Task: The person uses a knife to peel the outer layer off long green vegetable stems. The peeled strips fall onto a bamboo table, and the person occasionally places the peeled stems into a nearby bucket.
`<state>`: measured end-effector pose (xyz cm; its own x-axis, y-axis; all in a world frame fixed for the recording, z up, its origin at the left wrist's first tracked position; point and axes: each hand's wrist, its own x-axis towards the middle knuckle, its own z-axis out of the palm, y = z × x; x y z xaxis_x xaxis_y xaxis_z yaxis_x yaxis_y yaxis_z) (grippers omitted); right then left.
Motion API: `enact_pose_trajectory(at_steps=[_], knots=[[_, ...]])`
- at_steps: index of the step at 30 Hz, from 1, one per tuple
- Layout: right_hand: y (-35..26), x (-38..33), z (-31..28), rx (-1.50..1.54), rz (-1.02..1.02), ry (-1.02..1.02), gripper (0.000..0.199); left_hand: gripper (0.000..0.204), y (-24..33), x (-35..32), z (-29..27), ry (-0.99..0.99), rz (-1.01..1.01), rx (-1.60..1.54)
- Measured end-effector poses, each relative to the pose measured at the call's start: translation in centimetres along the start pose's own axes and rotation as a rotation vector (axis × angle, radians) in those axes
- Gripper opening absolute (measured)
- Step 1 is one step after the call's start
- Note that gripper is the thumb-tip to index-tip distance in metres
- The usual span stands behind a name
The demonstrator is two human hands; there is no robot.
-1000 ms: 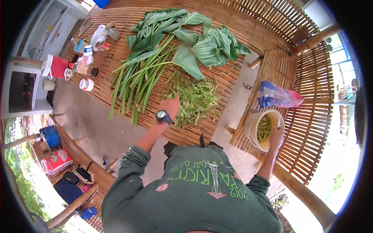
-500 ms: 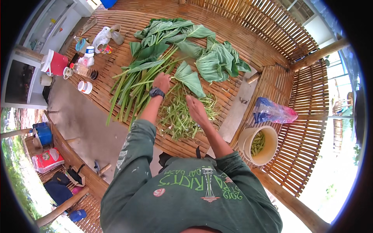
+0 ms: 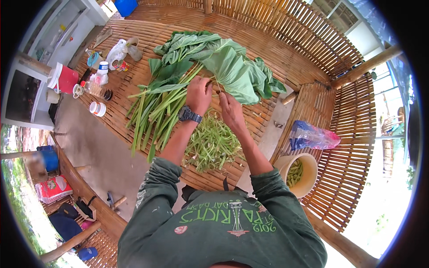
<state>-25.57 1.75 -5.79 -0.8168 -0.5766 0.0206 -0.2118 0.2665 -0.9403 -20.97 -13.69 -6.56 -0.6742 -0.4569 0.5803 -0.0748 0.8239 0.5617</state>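
I see both hands meeting on one leaf stalk (image 3: 213,83) at the near edge of the big green leaves (image 3: 232,67), and I take that heap of leaves as my landmark. The left hand (image 3: 199,94) has its grip narrow, pinched round the stalk; the right hand (image 3: 229,107) touches the same stalk just beside it, though I cannot tell whether its grip is closed on it or only resting. The likeliest slip, as I judge it, is the stalk snapping or tearing where the two grips are so close, or a tug dragging the broad leaf over and off its heap. Toward the person from the leaves lies the pile of thin green trimmings (image 3: 212,143), under both wrists, so a sweeping forearm could scatter it over the slats of the bamboo worktop (image 3: 277,53). Left of the leaves the long stems (image 3: 156,116) fan out toward the worktop's edge, and a nudge could roll some off. Farther left stand small jars and bottles (image 3: 96,85), near enough to knock. Right of the leaves the worktop steps down to a tan bucket (image 3: 298,174) and a plastic bag (image 3: 313,137); beyond the leaves the slats give open room.
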Motion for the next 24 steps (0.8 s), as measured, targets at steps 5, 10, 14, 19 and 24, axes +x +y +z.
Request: enact_pose_trajectory(at_steps=[5,10,14,19,24], knots=[[1.1,4.0,-2.4,-0.162,-0.06,-0.04,0.045,0.014,2.6,2.4,1.2,0.042,0.014,-0.101],[5.8,8.3,-4.7,0.108,0.36,-0.162,0.061,0.016,6.0,3.8,-1.1,0.06,-0.175,-0.34],[2.8,2.7,-3.5,0.078,0.054,-0.069,0.054,0.017,6.3,5.5,-5.4,0.122,-0.389,-0.637],[3.3,-3.8,0.0,0.257,0.087,-0.398,0.046,0.014,6.3,7.3,-8.4,0.277,-0.575,-1.079],[3.0,-7.6,-1.2,0.807,0.44,-0.846,0.031,0.01,0.6,7.2,-9.8,0.465,-0.628,-1.125]])
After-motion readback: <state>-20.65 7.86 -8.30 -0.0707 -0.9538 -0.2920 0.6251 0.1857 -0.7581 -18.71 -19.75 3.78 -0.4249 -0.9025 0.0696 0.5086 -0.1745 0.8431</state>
